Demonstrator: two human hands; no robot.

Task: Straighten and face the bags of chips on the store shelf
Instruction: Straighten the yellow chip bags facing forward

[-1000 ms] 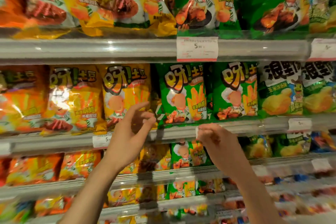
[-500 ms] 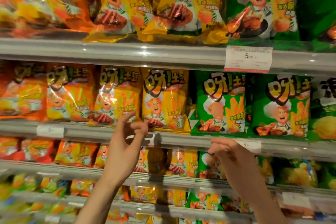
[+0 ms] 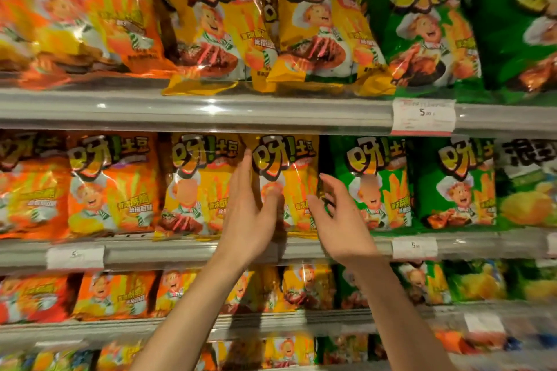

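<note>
**Both hands at the yellow bag**

On the middle shelf (image 3: 187, 253), glossy orange chip bags (image 3: 113, 184) stand at the left, crinkled and shiny. Next, the left hand (image 3: 251, 217) lies with straight fingers along the left edge of a yellow chip bag (image 3: 286, 172), thumb on its front. The right hand (image 3: 340, 220) hovers spread at its right edge, gripping nothing. Green chip bags (image 3: 376, 181) follow.
</note>
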